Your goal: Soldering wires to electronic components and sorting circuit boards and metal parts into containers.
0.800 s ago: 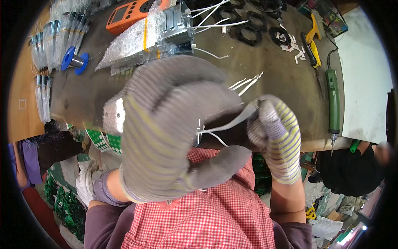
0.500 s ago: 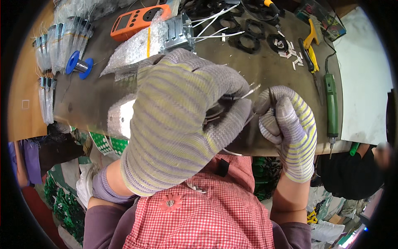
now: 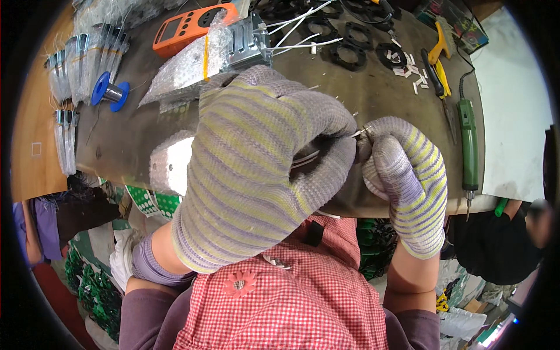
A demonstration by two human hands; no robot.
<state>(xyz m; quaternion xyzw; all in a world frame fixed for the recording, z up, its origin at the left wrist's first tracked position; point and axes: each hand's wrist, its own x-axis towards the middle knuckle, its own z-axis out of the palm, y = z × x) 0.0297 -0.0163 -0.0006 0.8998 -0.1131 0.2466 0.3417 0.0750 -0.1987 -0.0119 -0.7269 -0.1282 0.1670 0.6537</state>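
Both my hands wear grey and yellow striped knit gloves. My left hand (image 3: 251, 163), large in the middle, is closed, with thumb and forefinger pinching a white wire (image 3: 356, 134). More white wire (image 3: 306, 158) shows in the gap behind that thumb; what it joins is hidden by the palm. To the right, my right hand (image 3: 405, 178) is closed too, its fingertips meeting at the wire's end, just beside the left fingertips. Whether a small piece is also between the right fingers is hidden.
Beyond my hands lie a bubble-wrapped metal part (image 3: 248, 44) with white leads, an orange multimeter (image 3: 192, 29), black rings (image 3: 350, 52) and white sleeve pieces (image 3: 417, 76). A blue solder spool (image 3: 111, 92) is at left; yellow-handled cutters (image 3: 438, 61) and a green electric screwdriver (image 3: 468, 146) at right.
My right fingertips have come to the wire's end beside my left fingertips. The dark thin tip seen between the right fingers earlier no longer shows. My left hand has shifted slightly right.
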